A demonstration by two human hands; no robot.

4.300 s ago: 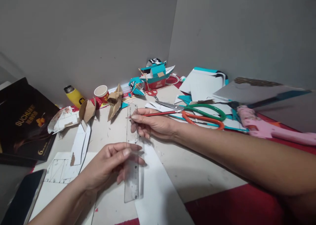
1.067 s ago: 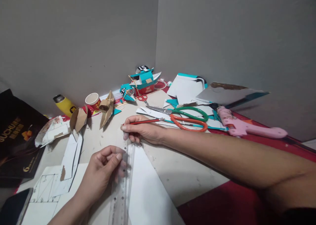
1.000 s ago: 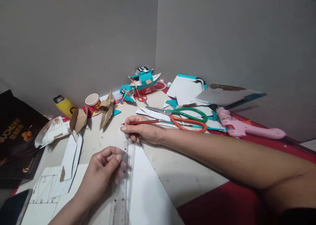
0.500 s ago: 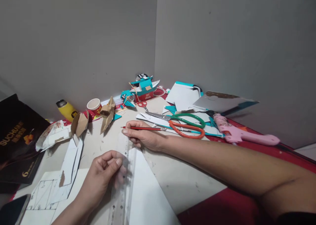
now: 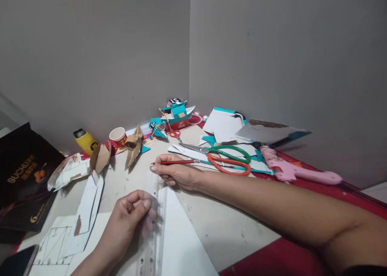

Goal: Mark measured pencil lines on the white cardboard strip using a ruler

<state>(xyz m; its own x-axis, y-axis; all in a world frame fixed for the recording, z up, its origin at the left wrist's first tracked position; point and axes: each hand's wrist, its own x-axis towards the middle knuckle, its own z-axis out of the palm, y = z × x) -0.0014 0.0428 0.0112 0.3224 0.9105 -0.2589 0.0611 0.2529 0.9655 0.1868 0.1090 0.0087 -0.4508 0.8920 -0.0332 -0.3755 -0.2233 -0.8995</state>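
Note:
A clear plastic ruler [image 5: 150, 243] runs away from me along the left edge of a white sheet of card [image 5: 181, 243]. My left hand [image 5: 128, 213] is closed on the ruler's left side, thumb on top, with some fingers seen blurred through the plastic. Up at the ruler's far end, my right hand [image 5: 179, 177] grips a red pencil [image 5: 178, 162], held almost level with its tip to the left. The lower fingers of that hand rest by the ruler's end. Large scissors [image 5: 228, 157] with green and orange handles lie beyond my right wrist.
A pink glue gun [image 5: 290, 169] lies at the right. Behind stand paper boats [image 5: 178, 113], a cup [image 5: 117, 134] and a yellow bottle [image 5: 85, 142]. At the left are cardboard pieces [image 5: 87, 203], a drawn sheet [image 5: 54, 243], a phone [image 5: 19, 260] and a black box [image 5: 27, 179].
The view has tilted up a little, so the things appear slightly lower. Both hands keep their holds on the ruler and the pencil.

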